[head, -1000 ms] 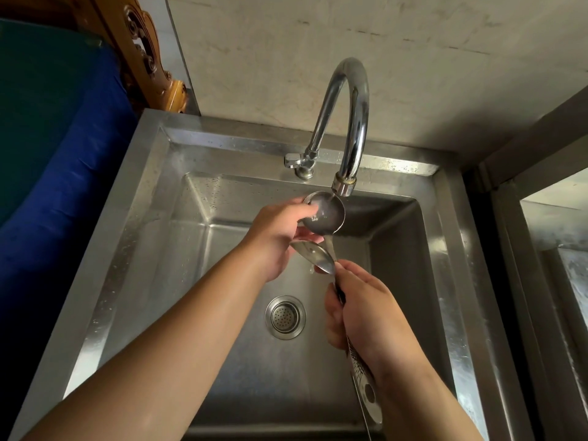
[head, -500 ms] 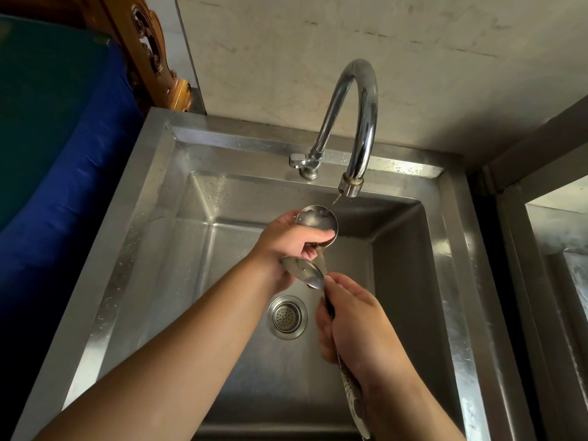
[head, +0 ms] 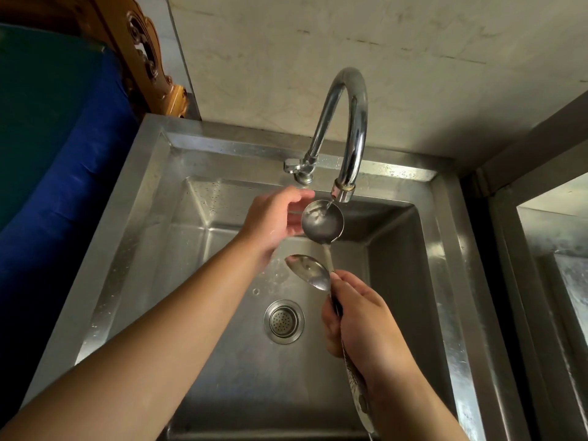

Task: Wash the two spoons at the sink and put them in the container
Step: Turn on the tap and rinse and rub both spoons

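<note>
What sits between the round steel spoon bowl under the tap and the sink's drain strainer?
In the head view, the oval steel spoon bowl hangs between the round steel spoon bowl and the drain strainer, held by the right hand.

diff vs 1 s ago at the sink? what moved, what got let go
The left hand came off the round spoon bowl and now sits open beside it, fingers spread. Water from the faucet now falls straight into that bowl. Unchanged: the right hand grips both handles, the oval spoon sits lower, and the drain strainer is uncovered.
</note>
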A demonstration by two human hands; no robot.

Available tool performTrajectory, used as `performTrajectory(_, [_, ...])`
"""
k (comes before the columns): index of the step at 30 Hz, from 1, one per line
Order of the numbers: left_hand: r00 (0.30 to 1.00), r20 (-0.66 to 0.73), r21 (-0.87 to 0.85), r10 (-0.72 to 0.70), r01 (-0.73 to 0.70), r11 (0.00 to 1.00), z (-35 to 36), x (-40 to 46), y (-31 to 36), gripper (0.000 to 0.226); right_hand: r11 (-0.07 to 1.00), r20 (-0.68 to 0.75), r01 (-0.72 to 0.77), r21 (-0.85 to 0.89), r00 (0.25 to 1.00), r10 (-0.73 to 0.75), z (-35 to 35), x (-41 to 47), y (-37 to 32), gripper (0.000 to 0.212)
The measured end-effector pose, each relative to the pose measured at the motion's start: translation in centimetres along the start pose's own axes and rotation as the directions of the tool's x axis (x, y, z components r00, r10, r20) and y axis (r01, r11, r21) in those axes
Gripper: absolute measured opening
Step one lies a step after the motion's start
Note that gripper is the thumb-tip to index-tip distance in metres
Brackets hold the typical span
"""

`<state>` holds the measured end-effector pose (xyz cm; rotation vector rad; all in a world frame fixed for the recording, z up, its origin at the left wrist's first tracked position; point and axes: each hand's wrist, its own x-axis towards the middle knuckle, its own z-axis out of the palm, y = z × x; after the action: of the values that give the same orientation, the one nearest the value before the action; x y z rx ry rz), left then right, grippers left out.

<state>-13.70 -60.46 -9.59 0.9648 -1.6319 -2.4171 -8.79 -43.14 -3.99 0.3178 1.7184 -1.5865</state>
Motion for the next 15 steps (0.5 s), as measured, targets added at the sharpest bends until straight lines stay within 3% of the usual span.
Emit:
performTrajectory(2, [0.973,-0.031,0.357,0.227,-0.202,0.912,-0.8,0.8,0.5,0.03,0.999,-0.005,0.02,-0.031,1.0,-0.02,-0.2,-0.1,-0.1,0.035])
performTrajectory(4, [0.911,0.066,0.703,0.407,-0.332,0.629,-1.7,1.7,0.8,0.048,0.997,-0.012,0.045,-0.059,0.999,-0.045,-0.4,-0.2,0.0,0.037])
performTrajectory(5, [0.889,0.154,0.788,0.432,-0.374,0.489,-2.0,2.2,0.9,0.058,0.996,-0.015,0.061,-0.071,0.998,-0.062,-0.5,-0.2,0.0,0.037])
performTrajectory(8, [0.879,0.318,0.867,0.355,-0.422,0.267,-2.8,3.5,0.6,0.075,0.989,-0.035,0.104,-0.102,0.994,-0.108,-0.7,-0.1,0.3,0.035])
performTrajectory(15, [0.84,0.365,0.893,0.402,-0.438,0.106,-3.5,3.8,-1.0,0.071,0.964,-0.049,0.192,-0.183,0.978,-0.204,-1.2,0.2,1.3,0.028])
